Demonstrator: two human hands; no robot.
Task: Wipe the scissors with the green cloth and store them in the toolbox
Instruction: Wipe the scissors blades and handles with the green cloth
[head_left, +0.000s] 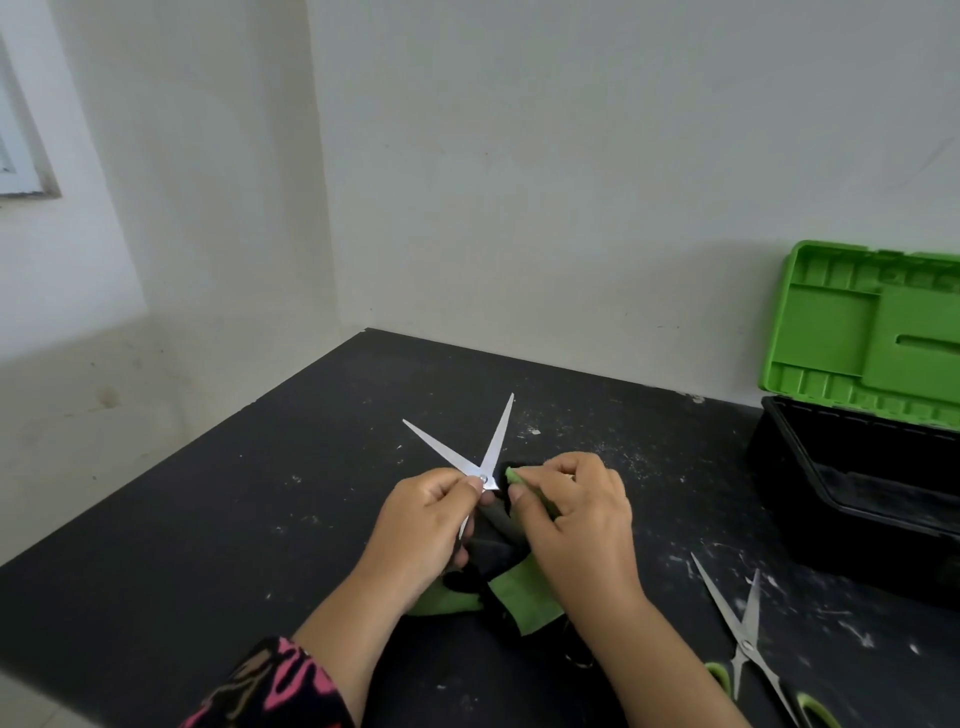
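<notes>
The left hand (421, 525) is hiding the handles of the scissors (488, 447); the right hand (576, 519) is covering most of the cloth (530, 592). The right edge is cutting off the toolbox (857, 483) — the bottom edge is cropping the handles of the second pair (743, 623).

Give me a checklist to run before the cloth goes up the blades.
1. Left hand grips the held scissors near the pivot: ok.
2. Blades spread apart, tips pointing away from the person: ok.
3. Right hand pinches the green cloth: ok.
4. Cloth already in contact with a blade: cannot tell; its tip sits right beside the pivot.
5. Toolbox open, lid up, ready for storing: ok.
6. Second scissors lying on the table, apart from both hands: ok.
</notes>
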